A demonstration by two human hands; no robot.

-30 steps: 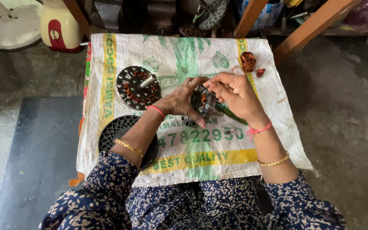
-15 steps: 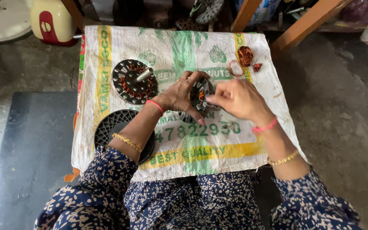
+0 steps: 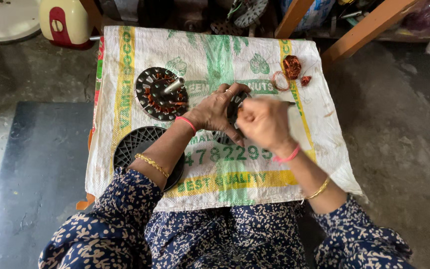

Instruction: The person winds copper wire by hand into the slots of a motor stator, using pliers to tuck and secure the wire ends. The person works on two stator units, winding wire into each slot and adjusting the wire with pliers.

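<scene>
Left hand (image 3: pixel 214 110) grips a dark round motor part (image 3: pixel 233 112); right hand (image 3: pixel 263 122) — blurred — seems clenched on it, over the woven sack (image 3: pixel 210 55).

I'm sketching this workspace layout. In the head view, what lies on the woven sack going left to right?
Black ribbed round cover → dark round motor stator with copper windings → left hand → right hand → small copper wire coils.
</scene>
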